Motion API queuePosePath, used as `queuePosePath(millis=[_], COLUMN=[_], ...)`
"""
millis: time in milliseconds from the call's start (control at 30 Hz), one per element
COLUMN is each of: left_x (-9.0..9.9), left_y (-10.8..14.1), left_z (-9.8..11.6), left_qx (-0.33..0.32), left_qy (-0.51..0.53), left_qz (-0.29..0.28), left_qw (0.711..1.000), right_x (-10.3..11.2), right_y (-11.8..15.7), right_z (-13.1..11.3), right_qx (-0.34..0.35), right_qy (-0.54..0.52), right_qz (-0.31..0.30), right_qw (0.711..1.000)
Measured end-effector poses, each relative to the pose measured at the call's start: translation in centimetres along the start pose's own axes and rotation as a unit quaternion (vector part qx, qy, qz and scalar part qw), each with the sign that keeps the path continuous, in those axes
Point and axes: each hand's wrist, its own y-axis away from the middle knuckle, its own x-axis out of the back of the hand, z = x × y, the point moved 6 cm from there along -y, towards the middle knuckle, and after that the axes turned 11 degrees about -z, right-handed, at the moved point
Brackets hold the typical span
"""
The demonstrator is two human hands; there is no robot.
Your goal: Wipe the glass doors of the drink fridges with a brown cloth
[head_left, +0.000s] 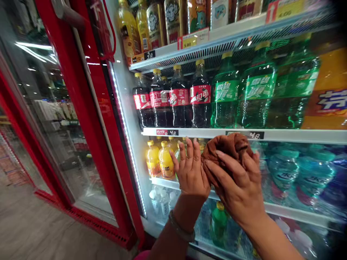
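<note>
A crumpled brown cloth (226, 142) is bunched in my right hand (238, 180), whose fingers curl over it. The cloth sits just in front of the price strip (203, 133) below the cola and green soda bottles; whether it touches the strip I cannot tell. Close beside it on the left is my left hand (191, 173), fingers spread and pointing up, with nothing in it. Its fingertips are near the small yellow juice bottles (166, 160). A bracelet (181, 228) circles my left wrist.
Cola bottles (200, 94) and green soda bottles (225, 94) line the middle shelf. Cans (173, 21) stand above. Blue-capped water bottles (284, 173) fill the lower right. A red-framed glass door (81, 108) stands at the left, over grey floor (54, 231).
</note>
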Motion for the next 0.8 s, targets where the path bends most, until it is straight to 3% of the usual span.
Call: queuePosePath(millis=[133,233,333,467,600,700,800], left_x=[0.4,0.4,-0.2,-0.7,-0.5,-0.4,-0.5], left_y=[-0.3,-0.4,-0.3,0.1,-0.1,-0.4,-0.5], left_z=[1.3,2.9,5.0,6.2,6.1,6.2,6.3], left_qx=[-0.011,0.001,-0.021,-0.035,-0.036,-0.04,-0.033], left_qy=[0.008,0.023,0.037,0.055,0.062,0.059,0.047], left_qz=[-0.025,-0.039,-0.064,-0.039,-0.016,-0.007,-0.006], left_qw=[1.0,0.999,0.997,0.997,0.997,0.997,0.998], right_x=[2.8,4.9,5.3,4.0,5.0,6.7,6.9], right_y=[1.7,1.5,-0.1,-1.3,1.3,2.6,2.1], right_z=[2.8,5.1,5.3,3.4,5.5,7.8,7.3], right_qx=[0.034,-0.024,-0.087,-0.021,0.034,-0.024,-0.085], right_qy=[0.018,0.06,0.064,0.035,0.04,0.056,0.054], right_qz=[0.008,0.056,0.066,-0.007,-0.008,0.04,0.062], right_qw=[0.999,0.996,0.992,0.999,0.999,0.997,0.993])
